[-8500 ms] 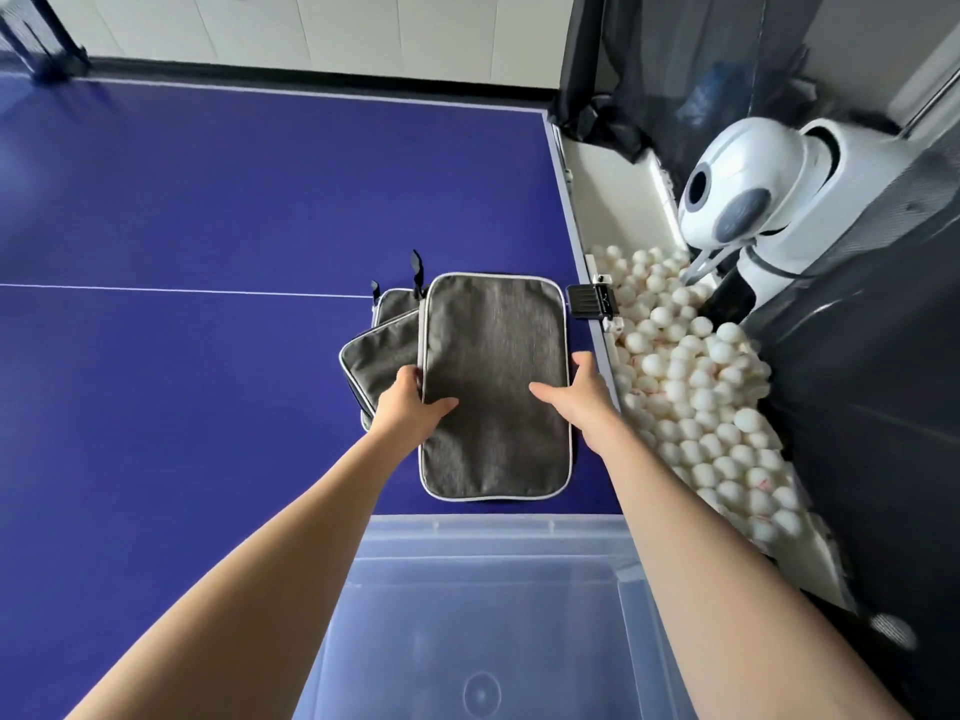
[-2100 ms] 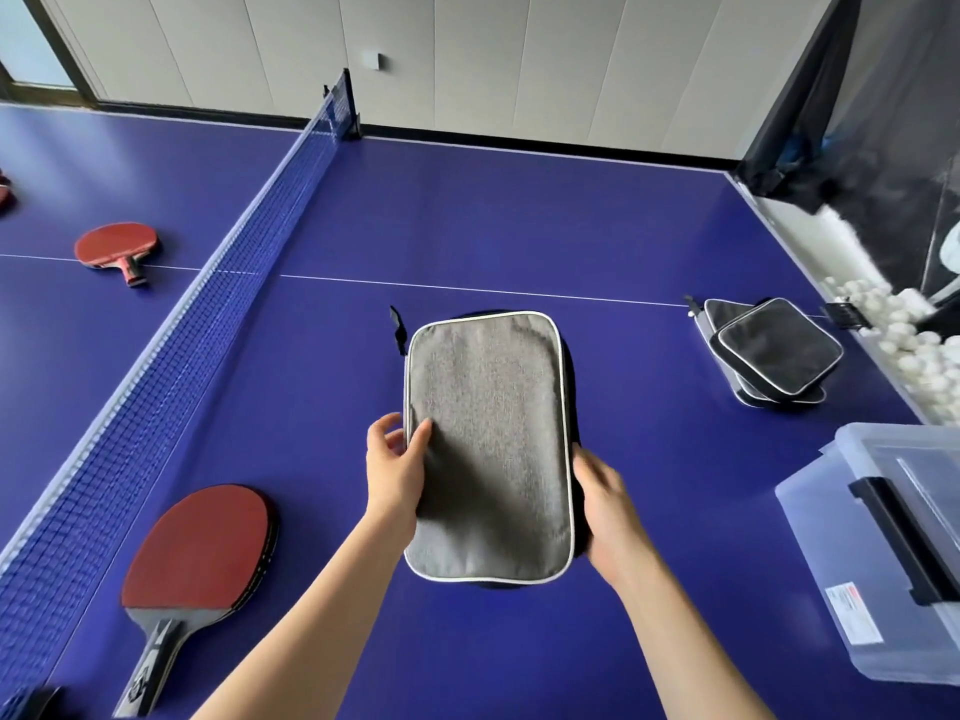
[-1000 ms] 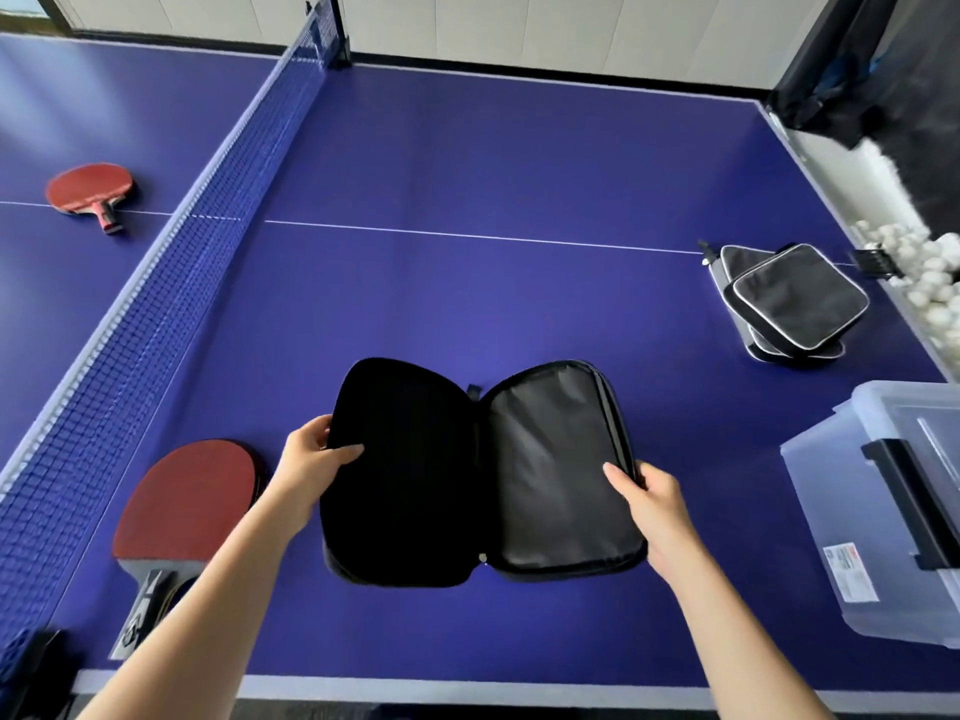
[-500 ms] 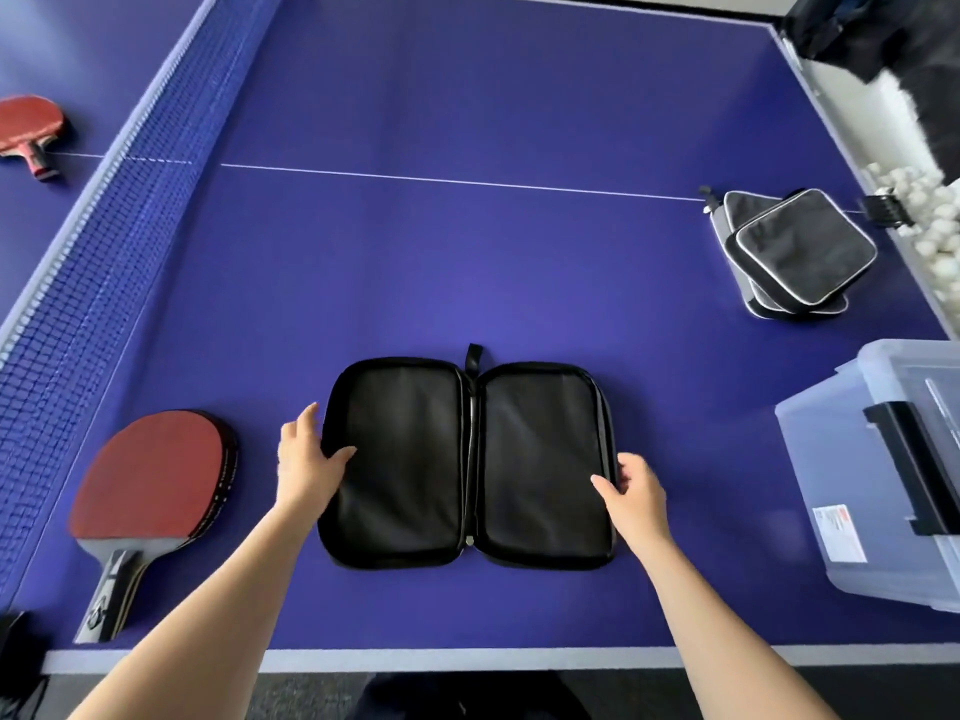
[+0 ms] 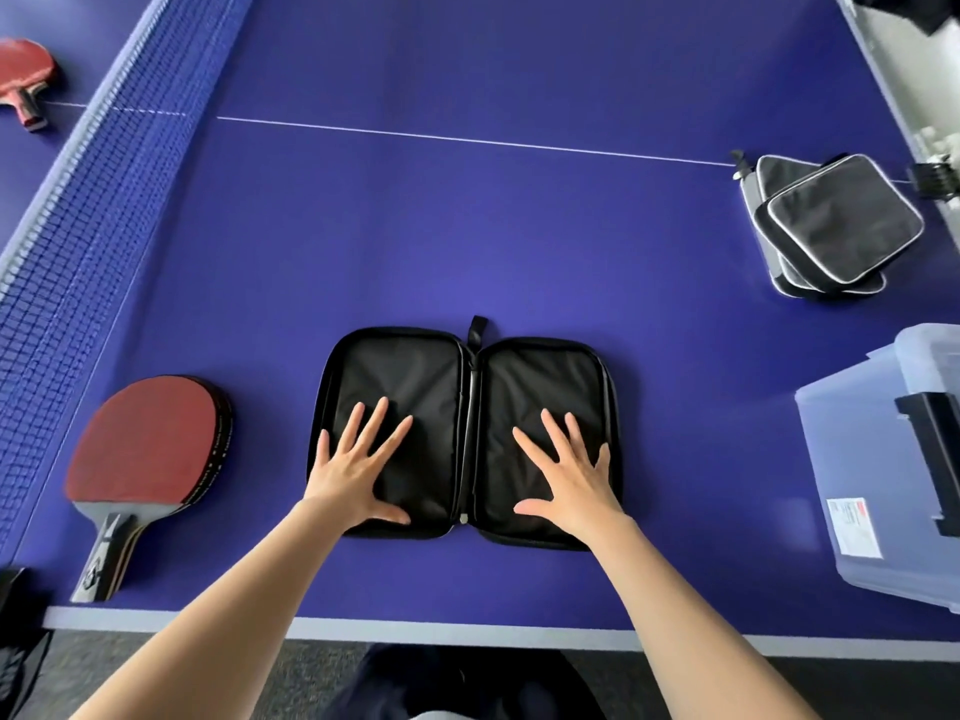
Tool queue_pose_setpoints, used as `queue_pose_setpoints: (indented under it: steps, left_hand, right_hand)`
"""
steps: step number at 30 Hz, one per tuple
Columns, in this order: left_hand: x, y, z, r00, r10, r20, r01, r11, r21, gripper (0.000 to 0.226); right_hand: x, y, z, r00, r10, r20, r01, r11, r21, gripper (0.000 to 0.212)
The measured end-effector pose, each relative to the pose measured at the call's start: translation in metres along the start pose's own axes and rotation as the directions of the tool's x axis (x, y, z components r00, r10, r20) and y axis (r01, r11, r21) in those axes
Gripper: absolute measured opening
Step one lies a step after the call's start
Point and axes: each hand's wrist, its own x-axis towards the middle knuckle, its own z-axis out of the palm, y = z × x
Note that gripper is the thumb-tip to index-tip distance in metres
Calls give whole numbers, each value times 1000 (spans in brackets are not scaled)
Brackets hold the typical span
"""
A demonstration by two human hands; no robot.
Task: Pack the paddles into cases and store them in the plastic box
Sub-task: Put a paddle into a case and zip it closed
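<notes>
The paddle [image 5: 148, 449] with the red rubber lies flat near the front left corner of the bench [image 5: 467, 226], just beside the net [image 5: 78, 200], its handle pointing toward the front edge. It looks light and stiff; I think the rubber face is grippy and should not be scratched, so the best place to take it is the handle, or the blade by its edge. The open case [image 5: 467, 433] lies at the middle of the front edge, with both halves spread flat and the dark lining up. It seems soft and thin, easy to fold at the spine, and the zipper edge is a good place to hold it.

The left hand [image 5: 358, 470] rests flat on the left half and the right hand [image 5: 566, 475] rests flat on the right half. All fingers are straight and spread, and neither hand grips anything.

I count two paddles: the near one, and a second paddle [image 5: 23, 75] beyond the net at the far left. There is one open case, and a pile of closed cases [image 5: 831, 226] near the right edge; it seems to be two or three, I cannot tell exactly. One plastic box [image 5: 883, 459] stands at the front right corner.
</notes>
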Motion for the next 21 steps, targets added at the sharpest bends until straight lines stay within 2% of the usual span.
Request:
queue_pose_setpoints:
  steps: [11, 15, 18, 21]
  left_hand:
    - [1, 4, -6, 1000, -1, 3, 1, 999, 55, 135]
    - [1, 6, -15, 999, 37, 18, -37, 998, -43, 117]
    - [-4, -5, -22, 994, 18, -109, -32, 992, -122, 96]
    - [-22, -37, -28, 939, -101, -329, 24, 973, -231, 82]
  right_hand:
    - [-4, -2, -7, 1000, -2, 28, 3, 1000, -29, 95]
    - [-4, -12, -17, 997, 33, 66, -31, 999, -34, 93]
    - [-2, -30, -26, 994, 109, -10, -108, 994, 33, 87]
    - [7, -64, -36, 966, 174, -193, -135, 970, 201, 79]
